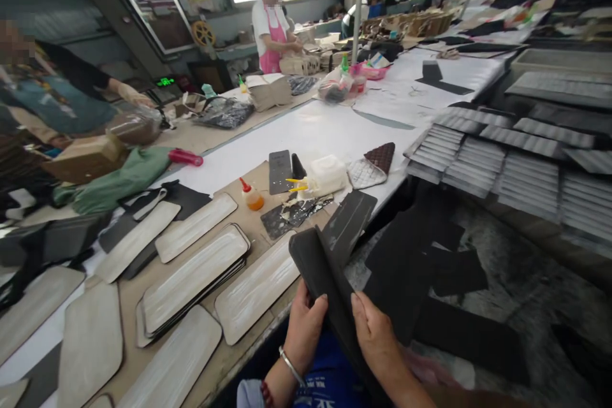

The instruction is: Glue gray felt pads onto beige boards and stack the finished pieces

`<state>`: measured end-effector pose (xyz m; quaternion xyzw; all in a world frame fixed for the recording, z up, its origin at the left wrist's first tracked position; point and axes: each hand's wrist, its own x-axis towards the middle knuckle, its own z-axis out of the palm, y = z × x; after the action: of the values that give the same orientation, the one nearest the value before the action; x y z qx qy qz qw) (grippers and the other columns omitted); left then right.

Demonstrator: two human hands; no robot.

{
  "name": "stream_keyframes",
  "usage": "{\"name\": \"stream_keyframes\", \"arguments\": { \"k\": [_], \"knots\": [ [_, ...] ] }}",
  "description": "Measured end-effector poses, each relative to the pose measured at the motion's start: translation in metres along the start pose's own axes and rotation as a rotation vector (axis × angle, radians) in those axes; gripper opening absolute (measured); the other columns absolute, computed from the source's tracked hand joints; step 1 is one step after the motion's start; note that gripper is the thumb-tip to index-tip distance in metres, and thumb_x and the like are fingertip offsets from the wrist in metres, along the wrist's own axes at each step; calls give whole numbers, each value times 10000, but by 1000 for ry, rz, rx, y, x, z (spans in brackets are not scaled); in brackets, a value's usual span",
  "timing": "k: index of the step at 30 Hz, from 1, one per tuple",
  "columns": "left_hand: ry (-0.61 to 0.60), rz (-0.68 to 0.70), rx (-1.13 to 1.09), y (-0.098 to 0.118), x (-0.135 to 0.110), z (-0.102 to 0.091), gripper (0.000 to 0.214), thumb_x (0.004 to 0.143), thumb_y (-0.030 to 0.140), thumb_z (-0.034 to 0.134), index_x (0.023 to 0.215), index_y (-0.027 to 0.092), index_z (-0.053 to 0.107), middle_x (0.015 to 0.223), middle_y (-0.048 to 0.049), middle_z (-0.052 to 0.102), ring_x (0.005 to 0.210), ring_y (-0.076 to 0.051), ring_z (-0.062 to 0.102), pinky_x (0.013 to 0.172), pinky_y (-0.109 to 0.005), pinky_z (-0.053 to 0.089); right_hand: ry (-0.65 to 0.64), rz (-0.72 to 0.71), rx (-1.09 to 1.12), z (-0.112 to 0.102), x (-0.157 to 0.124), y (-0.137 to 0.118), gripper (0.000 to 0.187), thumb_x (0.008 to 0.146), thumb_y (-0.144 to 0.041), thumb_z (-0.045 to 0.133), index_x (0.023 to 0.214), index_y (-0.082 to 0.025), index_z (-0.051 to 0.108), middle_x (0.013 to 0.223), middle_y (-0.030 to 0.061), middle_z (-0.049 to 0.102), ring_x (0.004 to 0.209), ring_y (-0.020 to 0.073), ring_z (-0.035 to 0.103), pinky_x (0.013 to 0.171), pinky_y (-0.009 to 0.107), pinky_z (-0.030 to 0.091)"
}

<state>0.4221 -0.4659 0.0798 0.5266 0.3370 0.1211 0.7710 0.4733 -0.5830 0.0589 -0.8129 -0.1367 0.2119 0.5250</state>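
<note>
A long black panel [327, 277] with rounded corners is folded lengthwise in front of my body. My left hand [303, 326] grips its left edge, thumb on top. My right hand [377, 335] holds the opposite edge, its fingers closed along the fold. Just left of the panel, a pale rounded piece [261, 290] with a glossy, streaked surface lies on the table. A stack of similar pale pieces [194, 284] with dark edges sits farther left. Beyond the panel's far end lie a dark sheet [351, 220] and a white-spattered dark board [277, 222].
A bottle of orange liquid [253, 199] and a white plastic container [329, 173] with yellow sticks beside it stand on the table. Racks of pale strips [502, 172] are at right. Black sheets [471, 328] lie below. People work across the table, one in a pink apron [275, 41].
</note>
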Motion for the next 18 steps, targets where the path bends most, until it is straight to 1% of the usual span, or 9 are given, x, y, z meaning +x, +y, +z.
{"name": "stream_keyframes", "arguments": {
  "k": [2,4,6,8,10,12,14,16,18],
  "knots": [
    [26,-29,-125,0,2,1,449,653,214,632,1085,161,522,1019,-87,648,949,-217,591,855,-323,461,96,27,-11,-7,7,9,563,808,-615,316,903,-162,636,845,114,677,785,229,622,715,300,481],
    [52,-73,-229,3,5,1,499,641,186,615,1123,166,491,1029,-92,643,946,-214,596,841,-323,469,215,39,-25,-22,16,19,546,773,-643,343,815,-168,610,776,99,664,731,218,607,666,283,473],
    [82,-141,-282,6,8,-2,551,627,166,594,1160,181,453,1005,-86,644,904,-213,610,784,-327,492,352,59,-98,-46,25,30,480,773,-622,343,714,-193,550,647,54,609,619,186,562,585,268,446],
    [103,-206,-296,8,12,-5,577,617,163,580,1172,203,426,965,-68,644,843,-207,618,703,-320,507,505,80,-246,-75,31,40,394,795,-551,322,622,-221,451,508,0,484,481,146,454,493,262,377],
    [89,-241,-297,9,18,-5,554,614,172,574,1147,216,431,935,-52,639,801,-192,615,650,-301,505,663,83,-419,-107,31,47,316,798,-462,312,577,-240,355,447,-28,365,418,130,341,450,268,296],
    [19,-283,-282,5,26,1,498,605,174,565,1091,213,460,901,-40,631,762,-177,607,616,-289,500,800,54,-559,-134,28,50,258,783,-393,315,569,-252,289,447,-34,311,412,129,285,448,277,247],
    [-83,-344,-243,-5,35,15,453,584,159,543,1031,206,487,855,-27,622,706,-163,594,570,-274,487,897,3,-662,-154,21,48,247,780,-364,316,570,-258,241,456,-40,269,410,127,252,449,279,221],
    [-184,-408,-188,-22,45,33,429,563,145,526,988,200,502,799,-12,608,642,-150,577,525,-261,466,931,-57,-749,-166,13,46,263,791,-360,320,572,-259,216,461,-44,247,399,122,236,440,273,208],
    [-282,-442,-139,-43,53,51,429,553,142,543,979,187,516,785,-14,608,642,-156,579,551,-279,473,921,-135,-839,-172,5,46,285,804,-359,344,563,-256,231,445,-45,242,379,119,240,418,264,204]
  ]
}}
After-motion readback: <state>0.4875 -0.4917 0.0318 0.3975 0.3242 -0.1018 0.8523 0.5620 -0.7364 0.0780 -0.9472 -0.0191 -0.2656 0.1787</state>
